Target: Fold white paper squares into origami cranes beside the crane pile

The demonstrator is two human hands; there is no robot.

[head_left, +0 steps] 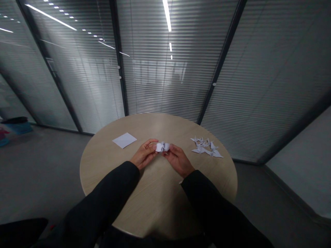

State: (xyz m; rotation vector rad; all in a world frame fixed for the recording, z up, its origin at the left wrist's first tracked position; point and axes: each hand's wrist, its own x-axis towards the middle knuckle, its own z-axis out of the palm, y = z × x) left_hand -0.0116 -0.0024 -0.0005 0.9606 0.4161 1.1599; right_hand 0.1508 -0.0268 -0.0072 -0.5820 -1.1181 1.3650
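A small folded white paper piece (162, 147) is held up over the middle of the table between both hands. My left hand (145, 153) pinches its left end between thumb and fingers. On the opposite end, my right hand (179, 160) grips it the same way. The paper shows several curved folds bunched at its centre; its exact shape is too small to make out. To the left lies a flat stack or sheet of white paper (124, 140). Over on the right, several folded white paper cranes (204, 148) sit in a loose cluster.
The round wooden table (103, 168) stands before a glass wall with closed blinds (165, 89). A blue bin (18, 125) with a dark liner is on the floor at far left. A dark rounded object (23, 230) shows at the lower left.
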